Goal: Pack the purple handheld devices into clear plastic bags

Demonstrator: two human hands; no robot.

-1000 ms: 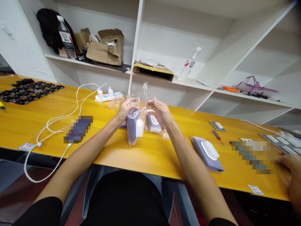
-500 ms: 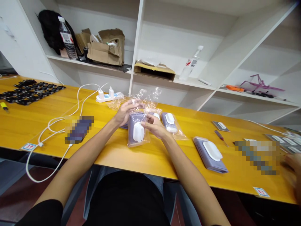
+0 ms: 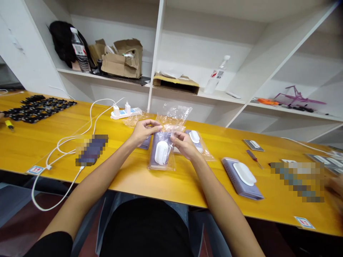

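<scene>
A purple device with a white pad sits inside a clear plastic bag [image 3: 161,154] lying flat on the yellow table [image 3: 166,178]. My left hand [image 3: 143,131] pinches the bag's open top on the left. My right hand [image 3: 184,144] pinches the same top edge on the right. Behind my right hand lies a second bagged purple device [image 3: 197,140]. A third purple device [image 3: 242,176], unbagged, rests on the table to the right.
A white power strip [image 3: 124,111] with chargers and a looping white cable [image 3: 57,150] lie left. Black parts [image 3: 37,107] cover the far left. A small screwdriver [image 3: 254,159] lies right. Another person's hand [image 3: 334,187] shows at the right edge. White shelves hold cardboard boxes and bottles.
The bagged device went from standing upright between my hands to lying flat on the table. Both hands have come to the bag's top edge.
</scene>
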